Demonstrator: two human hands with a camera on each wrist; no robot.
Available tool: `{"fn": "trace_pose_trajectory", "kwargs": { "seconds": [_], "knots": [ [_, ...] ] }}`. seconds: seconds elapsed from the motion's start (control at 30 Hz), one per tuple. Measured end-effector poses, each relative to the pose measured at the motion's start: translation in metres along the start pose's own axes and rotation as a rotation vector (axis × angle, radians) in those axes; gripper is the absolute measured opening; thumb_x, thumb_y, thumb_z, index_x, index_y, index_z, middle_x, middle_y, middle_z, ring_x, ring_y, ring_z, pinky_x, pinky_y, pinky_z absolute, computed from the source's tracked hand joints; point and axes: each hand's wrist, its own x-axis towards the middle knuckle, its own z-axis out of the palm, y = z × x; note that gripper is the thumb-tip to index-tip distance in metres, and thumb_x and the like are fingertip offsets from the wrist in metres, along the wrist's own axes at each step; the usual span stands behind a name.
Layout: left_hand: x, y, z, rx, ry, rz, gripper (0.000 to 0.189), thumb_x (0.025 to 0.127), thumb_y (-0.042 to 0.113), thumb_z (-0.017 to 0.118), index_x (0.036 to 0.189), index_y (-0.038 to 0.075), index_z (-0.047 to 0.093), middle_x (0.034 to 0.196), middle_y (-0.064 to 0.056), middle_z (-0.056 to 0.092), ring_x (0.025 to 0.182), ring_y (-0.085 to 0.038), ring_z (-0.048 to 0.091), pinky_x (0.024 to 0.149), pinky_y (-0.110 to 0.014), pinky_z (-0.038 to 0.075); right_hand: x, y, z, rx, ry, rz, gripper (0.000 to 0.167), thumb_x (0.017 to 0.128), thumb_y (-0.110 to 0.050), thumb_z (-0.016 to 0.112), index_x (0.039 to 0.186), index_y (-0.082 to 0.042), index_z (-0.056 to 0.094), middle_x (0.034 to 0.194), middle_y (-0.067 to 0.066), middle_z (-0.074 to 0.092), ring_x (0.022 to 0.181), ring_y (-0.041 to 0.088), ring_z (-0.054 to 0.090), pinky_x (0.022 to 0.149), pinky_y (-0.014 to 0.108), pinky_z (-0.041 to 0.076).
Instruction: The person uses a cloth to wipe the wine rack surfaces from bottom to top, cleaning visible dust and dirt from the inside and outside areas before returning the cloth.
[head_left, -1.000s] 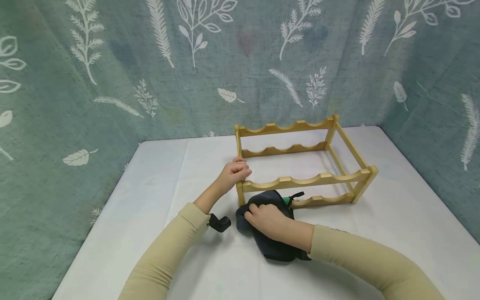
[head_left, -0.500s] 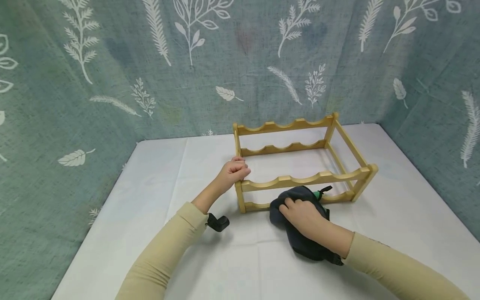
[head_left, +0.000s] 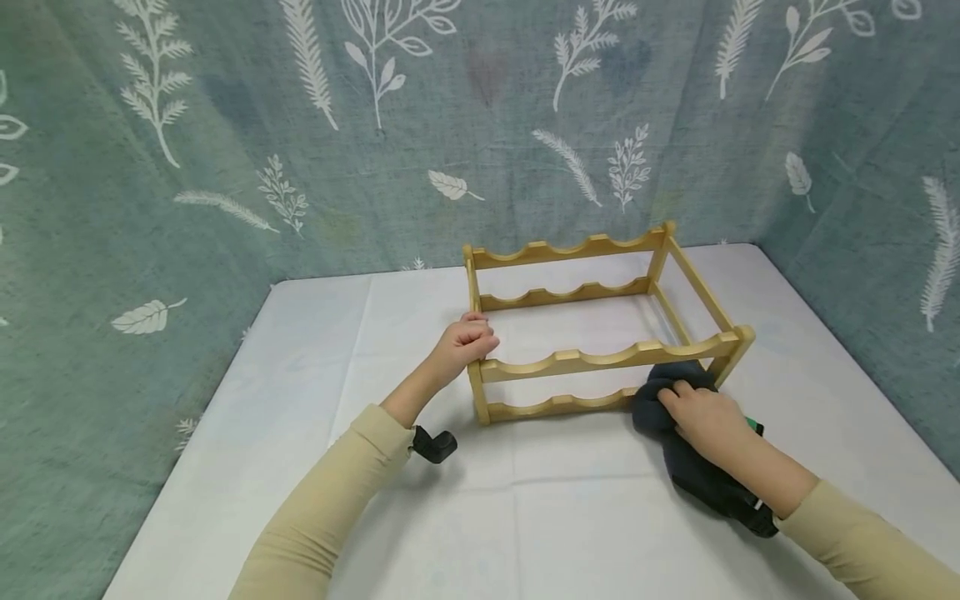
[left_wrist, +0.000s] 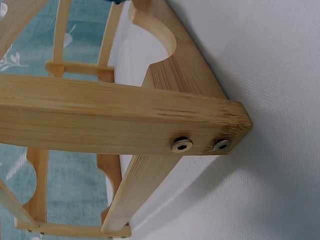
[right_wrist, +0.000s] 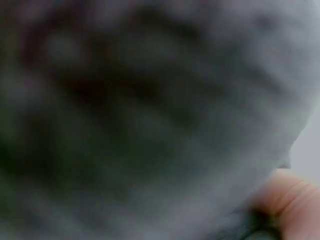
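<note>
At nine o'clock on the wooden rack (head_left: 566,362), the left hand (head_left: 465,340) grips its end; toward five o'clock, by the front corner, the right hand (head_left: 708,423) clutches bunched dark cloth (head_left: 652,410).

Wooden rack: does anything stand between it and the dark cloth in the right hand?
Nothing visible. The right hand holds the dark cloth at the lower front rail of the wooden rack, hiding the rail's right end; exact contact is unclear.
</note>
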Motion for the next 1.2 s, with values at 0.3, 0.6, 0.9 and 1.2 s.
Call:
{"fn": "trace_pose_trajectory", "kwargs": {
  "seconds": [0.3, 0.6, 0.9, 1.2],
  "knots": [
    [-0.005, -0.001, -0.005, -0.024, 0.022, 0.000, 0.035, 0.082, -0.016, 0.045, 0.053, -0.002, 0.031, 0.051, -0.006, 0.027, 0.051, -0.015, 0.026, 0.092, -0.031, 0.027, 0.000, 0.018, -0.001, 0.118, -0.060, -0.050, 0.029, 0.071, -0.010, 0.076, 0.094, -0.007, 0.058, 0.083, 0.010, 0.054, 0.049, 0.014, 0.047, 0.040, 0.030, 0.039],
    [-0.007, -0.002, -0.006, -0.033, 0.024, -0.022, 0.034, 0.083, -0.015, 0.044, 0.053, -0.003, 0.032, 0.051, -0.004, 0.028, 0.052, -0.015, 0.027, 0.093, -0.031, 0.026, 0.030, -0.032, -0.008, 0.194, -0.076, -0.284, 0.032, 0.074, -0.012, 0.074, 0.103, -0.011, 0.060, 0.086, 0.004, 0.055, 0.056, 0.012, 0.052, 0.047, 0.024, 0.043],
    [-0.006, -0.001, -0.003, -0.027, 0.015, 0.017, 0.035, 0.082, -0.017, 0.043, 0.052, -0.002, 0.035, 0.050, -0.009, 0.029, 0.050, -0.017, 0.027, 0.088, -0.028, 0.026, 0.077, -0.107, -0.010, 0.146, 0.104, -0.517, 0.031, 0.076, -0.021, 0.073, 0.103, -0.016, 0.058, 0.085, 0.000, 0.053, 0.063, 0.013, 0.055, 0.048, 0.021, 0.043],
    [-0.003, 0.002, -0.001, -0.011, -0.015, 0.010, 0.034, 0.083, -0.015, 0.045, 0.053, -0.002, 0.035, 0.049, -0.007, 0.028, 0.048, -0.018, 0.024, 0.094, -0.041, 0.028, 0.079, -0.114, 0.002, 0.126, 0.008, -0.328, 0.024, 0.076, -0.018, 0.072, 0.097, -0.014, 0.060, 0.083, 0.003, 0.056, 0.060, 0.015, 0.056, 0.046, 0.025, 0.045]
  ]
}}
